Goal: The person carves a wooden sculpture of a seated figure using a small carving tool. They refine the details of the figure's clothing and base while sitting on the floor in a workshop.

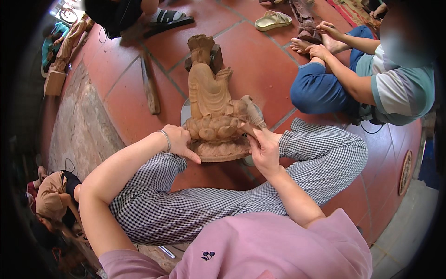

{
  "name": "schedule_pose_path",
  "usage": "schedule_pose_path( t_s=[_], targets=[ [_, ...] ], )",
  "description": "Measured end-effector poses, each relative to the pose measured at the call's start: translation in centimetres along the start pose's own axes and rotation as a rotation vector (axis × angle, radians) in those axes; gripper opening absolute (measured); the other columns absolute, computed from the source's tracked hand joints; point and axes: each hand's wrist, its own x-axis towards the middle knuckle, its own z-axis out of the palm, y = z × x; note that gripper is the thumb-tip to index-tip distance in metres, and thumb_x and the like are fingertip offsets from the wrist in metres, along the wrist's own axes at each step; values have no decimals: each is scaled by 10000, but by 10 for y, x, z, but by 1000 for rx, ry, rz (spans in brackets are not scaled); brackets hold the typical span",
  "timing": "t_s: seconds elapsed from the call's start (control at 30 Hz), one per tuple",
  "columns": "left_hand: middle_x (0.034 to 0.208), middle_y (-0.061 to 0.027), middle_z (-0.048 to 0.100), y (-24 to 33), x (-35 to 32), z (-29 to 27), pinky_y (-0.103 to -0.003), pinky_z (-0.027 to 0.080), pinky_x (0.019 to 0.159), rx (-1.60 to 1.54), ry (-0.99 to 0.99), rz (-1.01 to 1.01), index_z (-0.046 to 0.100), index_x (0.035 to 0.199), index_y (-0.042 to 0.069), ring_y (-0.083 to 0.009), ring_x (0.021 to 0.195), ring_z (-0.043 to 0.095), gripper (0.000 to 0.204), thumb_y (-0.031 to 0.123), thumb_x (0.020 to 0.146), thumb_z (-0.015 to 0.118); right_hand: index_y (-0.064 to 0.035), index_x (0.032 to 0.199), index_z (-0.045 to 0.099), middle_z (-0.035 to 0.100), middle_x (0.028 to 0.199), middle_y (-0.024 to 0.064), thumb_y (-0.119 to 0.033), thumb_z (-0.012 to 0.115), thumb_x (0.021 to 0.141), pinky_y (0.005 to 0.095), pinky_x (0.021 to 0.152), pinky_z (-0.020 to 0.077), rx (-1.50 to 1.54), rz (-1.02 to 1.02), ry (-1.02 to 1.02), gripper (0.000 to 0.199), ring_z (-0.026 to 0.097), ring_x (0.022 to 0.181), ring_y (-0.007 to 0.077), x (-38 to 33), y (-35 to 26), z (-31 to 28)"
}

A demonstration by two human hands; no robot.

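A carved wooden statue (207, 90) of a seated robed figure on a lotus pedestal lies between my legs, its head away from me and its base nearest. Beneath its head and shoulder is a dark wooden block (216, 59). My left hand (179, 143) grips the left side of the pedestal, thumb stretched along the base and the other fingertips partly hidden. At the pedestal's right side, my right hand (265, 151) pinches a small flat brown piece (251, 129) that looks like folded sandpaper. It is held against the carved petals.
A long wooden stick (149, 86) lies on the red tiled floor (260, 60) to the left. At the right a seated person (353, 79) works on a dark carving (306, 30). A pale sandal (273, 21) lies far off. Other people sit at the left.
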Motion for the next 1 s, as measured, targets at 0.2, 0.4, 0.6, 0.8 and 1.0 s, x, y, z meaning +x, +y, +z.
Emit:
schedule_pose_path(
  t_s=[0.2,0.4,0.6,0.8,1.0],
  targets=[
    [1038,-108,772,2,0,-2,-414,563,904,12,-25,-12,782,1085,102,-302,1024,723,1045,996,592,559,-149,1340,663,715,775,118,-35,700,894,363,581,520,-136,-170,2,462,681,607,252,17,-8,29],
    [1055,-129,762,5,-4,-5,-416,562,904,10,-43,-16,783,1093,104,-301,1047,714,1077,1018,585,527,-117,1226,714,608,677,88,-41,711,882,397,572,472,-307,-81,-38,353,597,583,269,-1,-9,0],
    [1025,-134,766,3,2,-2,-410,566,895,-23,-35,-3,773,1108,83,-307,1017,723,1086,1006,578,557,-74,1176,723,580,688,74,-58,735,866,364,577,457,-135,-151,103,311,547,626,229,12,-5,10],
    [1026,-141,765,3,1,0,-405,568,887,-2,-27,-2,773,1104,80,-305,1010,725,1097,1012,570,553,-139,1276,700,602,679,30,-125,748,861,337,565,458,-332,-187,-2,418,537,628,185,11,-8,15],
    [1045,-137,762,3,0,-5,-409,561,900,3,-61,-10,776,1106,94,-303,1026,719,1084,1014,584,536,-65,1252,695,631,774,73,-95,669,973,295,704,506,93,91,44,282,623,730,159,-11,23,-1]
  ],
)
